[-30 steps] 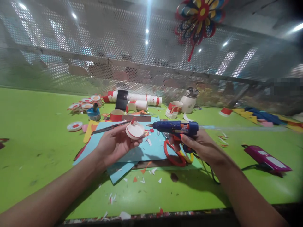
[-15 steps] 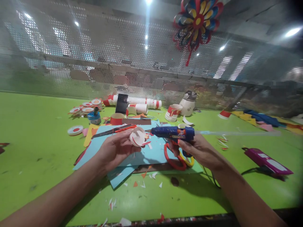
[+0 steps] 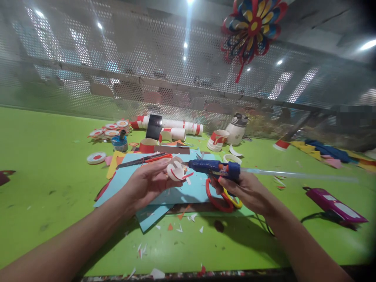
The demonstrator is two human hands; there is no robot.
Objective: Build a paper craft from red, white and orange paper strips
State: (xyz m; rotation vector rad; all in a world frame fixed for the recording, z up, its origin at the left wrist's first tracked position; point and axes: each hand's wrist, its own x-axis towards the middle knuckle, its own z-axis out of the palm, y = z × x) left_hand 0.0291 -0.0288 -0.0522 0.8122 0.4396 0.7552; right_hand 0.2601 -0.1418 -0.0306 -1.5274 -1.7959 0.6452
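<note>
Between the fingers of my left hand [image 3: 151,180] is a small white paper ring [image 3: 175,171] with a red strip at its edge. My right hand [image 3: 249,190] grips a blue glue gun [image 3: 216,167], its nozzle pointing left at the ring's rim; whether it touches cannot be made out. A long clear glue stick [image 3: 293,174] sticks out of the gun's back. Under both hands lie light blue paper sheets [image 3: 126,188]. Scissors with red and yellow handles [image 3: 219,201] rest below the gun, and black-bladed scissors with orange handles [image 3: 141,160] lie behind my left hand.
Behind stand cut cardboard rings [image 3: 147,146], a red-and-white cup piece [image 3: 217,140], a white jar [image 3: 235,131], a dark phone [image 3: 154,126] and a blue bottle [image 3: 119,143]. A purple power strip [image 3: 335,205] lies at right. Paper scraps litter the green table [image 3: 58,188].
The paper ring in my left hand has tilted, so its opening and red edge face differently against the nozzle. The whole view has shifted slightly. Both grips stay the same.
</note>
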